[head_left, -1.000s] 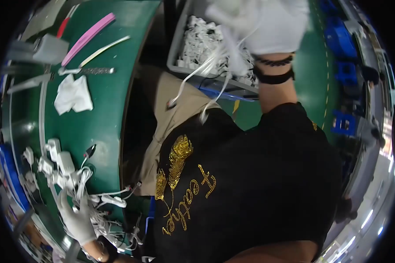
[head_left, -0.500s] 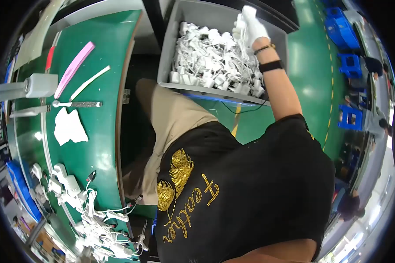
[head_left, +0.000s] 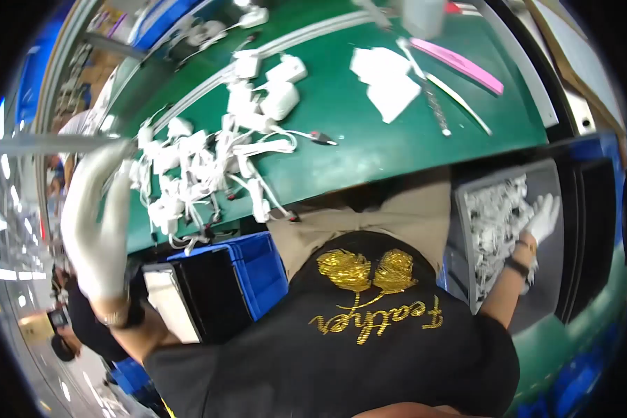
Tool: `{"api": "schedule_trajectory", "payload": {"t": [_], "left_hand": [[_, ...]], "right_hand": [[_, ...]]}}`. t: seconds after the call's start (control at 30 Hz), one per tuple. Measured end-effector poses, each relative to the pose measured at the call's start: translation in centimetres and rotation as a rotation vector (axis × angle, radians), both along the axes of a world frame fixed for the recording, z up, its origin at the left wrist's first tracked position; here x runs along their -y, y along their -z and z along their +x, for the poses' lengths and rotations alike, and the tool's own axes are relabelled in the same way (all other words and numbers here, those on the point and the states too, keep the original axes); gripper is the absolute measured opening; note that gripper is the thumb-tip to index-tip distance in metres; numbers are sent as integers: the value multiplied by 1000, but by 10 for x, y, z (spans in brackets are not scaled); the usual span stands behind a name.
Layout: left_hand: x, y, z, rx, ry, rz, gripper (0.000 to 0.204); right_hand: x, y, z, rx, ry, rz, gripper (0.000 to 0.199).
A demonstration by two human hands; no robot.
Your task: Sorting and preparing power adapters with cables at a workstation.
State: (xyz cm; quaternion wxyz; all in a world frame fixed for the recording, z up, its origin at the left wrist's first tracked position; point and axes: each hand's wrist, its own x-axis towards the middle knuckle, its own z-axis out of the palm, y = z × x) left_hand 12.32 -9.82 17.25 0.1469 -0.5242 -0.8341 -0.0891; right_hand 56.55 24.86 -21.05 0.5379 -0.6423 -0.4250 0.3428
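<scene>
My left hand (head_left: 96,226), in a white glove, is raised at the left edge of a pile of white power adapters with cables (head_left: 205,157). Its thumb stands apart from the outstretched fingers, and nothing shows between them. The pile lies on the green worktable (head_left: 327,153), with dark plug ends sticking out of it. At the right, my right hand (head_left: 545,217), also gloved in white, is over the grey bin (head_left: 549,279). Its fingers are spread and appear free. Under and beside it, the bin holds a heap of white adapters and tangled cables (head_left: 494,219).
White sheets (head_left: 385,80), a pink curved strip (head_left: 458,64), a thin white strip (head_left: 460,103) and a slim grey-speckled tool (head_left: 433,104) lie on the table. Blue crates (head_left: 258,268) stand below its front edge. Another person (head_left: 94,320) is at the far left.
My view has swung toward the table. The left hand has come into sight beside the pile. My right hand has let go of the white adapter it held over the bin.
</scene>
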Motion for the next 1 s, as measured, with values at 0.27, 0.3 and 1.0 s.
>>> {"api": "schedule_trajectory", "payload": {"t": [0.27,0.3,1.0], "left_hand": [[-137,105,-120,139,266,-135,31],[-158,117,-129,231,279,-138,32],[-60,26,-135,1095,480,686,40]], "right_hand": [[110,-195,-231,97,-1080,300,33],[107,-201,-269,171,-1286,570,38],[131,-223,-323,-470,-1417,306,40]]}}
